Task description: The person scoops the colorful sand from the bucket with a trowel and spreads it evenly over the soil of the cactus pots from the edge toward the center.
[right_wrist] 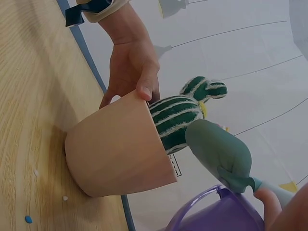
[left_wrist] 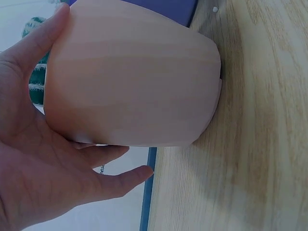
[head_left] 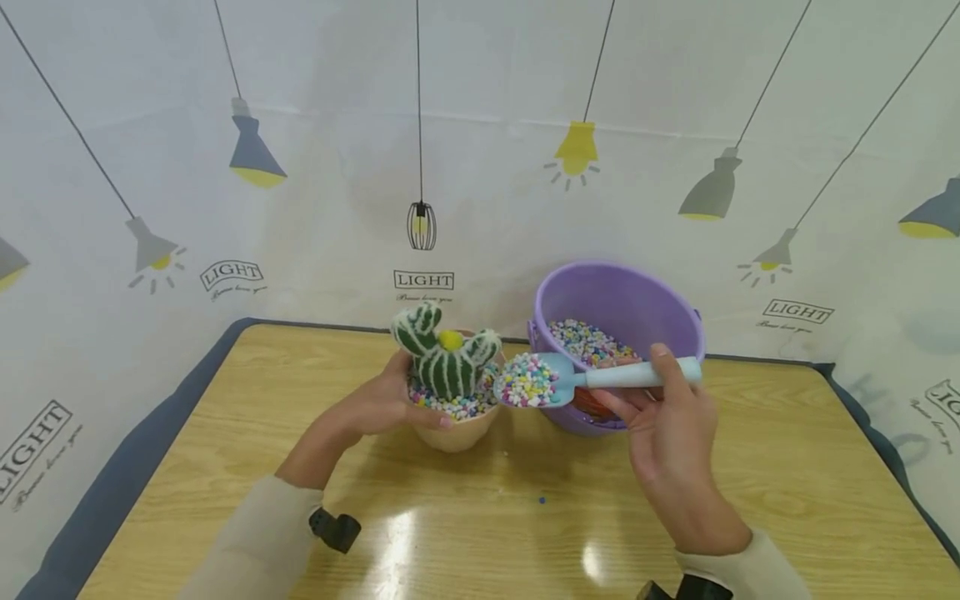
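A green knitted cactus [head_left: 446,372] with white stripes and a yellow top stands in a peach pot [left_wrist: 134,77], bedded in colourful pebbles [head_left: 462,406]. My left hand [head_left: 384,398] grips the pot at its left side, thumb over the front rim. In my right hand [head_left: 675,433] is the handle of a small light-blue scoop [head_left: 622,375], pinched between thumb and fingers. The scoop's blade, heaped with pastel pebbles [head_left: 527,381], is level right at the pot's right rim. From the right wrist view, the underside of the scoop [right_wrist: 221,154] shows beside the cactus.
A purple bucket [head_left: 622,292] with pebbles [head_left: 588,340] inside stands behind the scoop, at the back of the wooden table [head_left: 300,383]. A blue pebble [head_left: 542,500] lies on the tabletop in front. Behind is a white cloth [head_left: 495,192] printed with lamps.
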The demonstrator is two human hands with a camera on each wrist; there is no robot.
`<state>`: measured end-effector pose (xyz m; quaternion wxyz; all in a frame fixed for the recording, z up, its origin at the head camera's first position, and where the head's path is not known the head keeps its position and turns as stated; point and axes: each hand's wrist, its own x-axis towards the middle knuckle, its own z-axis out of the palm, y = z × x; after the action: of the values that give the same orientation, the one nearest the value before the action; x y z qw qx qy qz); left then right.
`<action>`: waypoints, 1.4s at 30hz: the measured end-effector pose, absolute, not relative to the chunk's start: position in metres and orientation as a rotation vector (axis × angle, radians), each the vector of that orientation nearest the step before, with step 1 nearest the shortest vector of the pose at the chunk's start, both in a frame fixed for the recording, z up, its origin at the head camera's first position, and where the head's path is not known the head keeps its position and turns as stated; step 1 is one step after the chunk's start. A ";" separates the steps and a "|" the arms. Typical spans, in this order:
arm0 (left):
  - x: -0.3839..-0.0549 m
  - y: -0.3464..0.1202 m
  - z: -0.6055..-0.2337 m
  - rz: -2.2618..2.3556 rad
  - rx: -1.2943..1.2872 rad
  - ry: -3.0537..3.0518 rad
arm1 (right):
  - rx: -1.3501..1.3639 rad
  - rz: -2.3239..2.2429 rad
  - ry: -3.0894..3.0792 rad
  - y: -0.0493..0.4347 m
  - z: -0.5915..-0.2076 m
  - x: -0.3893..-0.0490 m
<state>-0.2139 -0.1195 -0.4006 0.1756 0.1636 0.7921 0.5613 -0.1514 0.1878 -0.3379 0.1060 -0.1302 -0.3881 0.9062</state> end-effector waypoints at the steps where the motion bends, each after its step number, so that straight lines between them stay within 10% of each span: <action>1: -0.214 -0.120 -0.400 1.580 0.456 2.240 | -0.382 2.650 -1.156 0.186 -0.338 -0.151; 42: -0.214 -0.123 -0.399 1.520 0.405 2.225 | -0.195 2.459 -1.388 0.163 -0.327 -0.163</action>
<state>-0.2137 -0.1225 -0.3985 0.2068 0.1455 0.7990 0.5456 -0.1628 0.1626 -0.3274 0.1549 -0.0682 -0.4846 0.8582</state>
